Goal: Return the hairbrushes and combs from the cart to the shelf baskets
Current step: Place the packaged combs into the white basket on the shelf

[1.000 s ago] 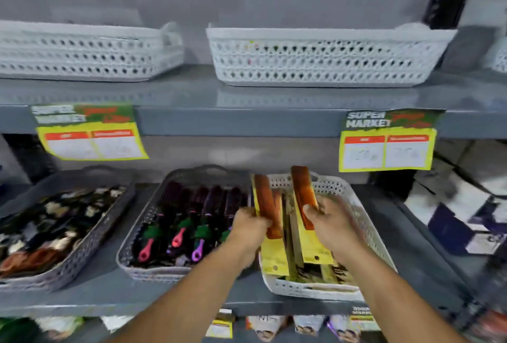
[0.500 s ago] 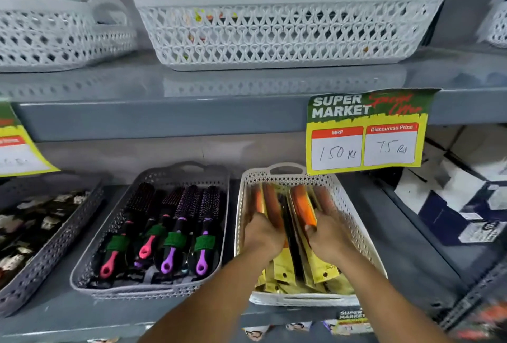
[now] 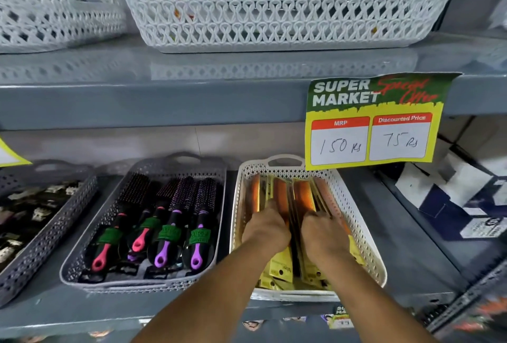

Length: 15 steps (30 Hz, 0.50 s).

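Note:
A white lattice basket (image 3: pixel 367 235) on the lower shelf holds several orange combs on yellow cards. Both my hands are down inside it. My left hand (image 3: pixel 264 228) lies over an orange comb (image 3: pixel 279 194) on the left side, fingers curled around it. My right hand (image 3: pixel 322 230) presses on another orange comb (image 3: pixel 304 196) just right of the middle. A dark comb stands on edge between my hands. To the left, a grey basket (image 3: pixel 82 260) holds several round hairbrushes (image 3: pixel 175 222) with pink and purple handles.
A third grey basket (image 3: pixel 49 233) of dark clips stands at the far left. Two white baskets (image 3: pixel 274 19) sit on the upper shelf. A yellow price tag (image 3: pixel 370 123) hangs from the upper shelf edge over the comb basket's back right corner. Boxes (image 3: pixel 452 194) lie at right.
One second ago I held two carded combs up above the white basket. My hands have gone down with them into the basket, and the view has moved closer and to the right.

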Tool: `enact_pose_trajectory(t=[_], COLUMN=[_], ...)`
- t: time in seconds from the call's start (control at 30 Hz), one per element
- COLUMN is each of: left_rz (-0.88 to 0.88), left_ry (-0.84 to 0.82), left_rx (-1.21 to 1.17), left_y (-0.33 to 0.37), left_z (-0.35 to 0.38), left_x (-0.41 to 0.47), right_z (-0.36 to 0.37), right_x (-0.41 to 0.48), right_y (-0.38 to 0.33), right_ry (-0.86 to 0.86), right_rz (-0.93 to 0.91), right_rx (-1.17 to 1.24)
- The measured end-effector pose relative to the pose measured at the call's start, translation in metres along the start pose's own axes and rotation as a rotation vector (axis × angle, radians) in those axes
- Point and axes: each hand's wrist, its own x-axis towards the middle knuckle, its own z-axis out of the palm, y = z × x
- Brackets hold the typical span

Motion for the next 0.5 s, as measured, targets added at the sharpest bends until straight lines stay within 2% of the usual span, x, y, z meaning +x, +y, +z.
enact_pose_trajectory(t=[0.2, 0.5], left_rz=[0.099, 0.076], left_ry=[0.011, 0.017], left_rx=[0.12, 0.244], left_y=[0.001, 0.006], left_z=[0.005, 0.005], left_x=[-0.01, -0.012], right_z=[-0.002, -0.01], right_x=[-0.004, -0.003], right_y=[-0.005, -0.011], right_ry=[-0.039, -0.134], right_rz=[0.005, 0.027], right_rx=[-0.04, -0.099])
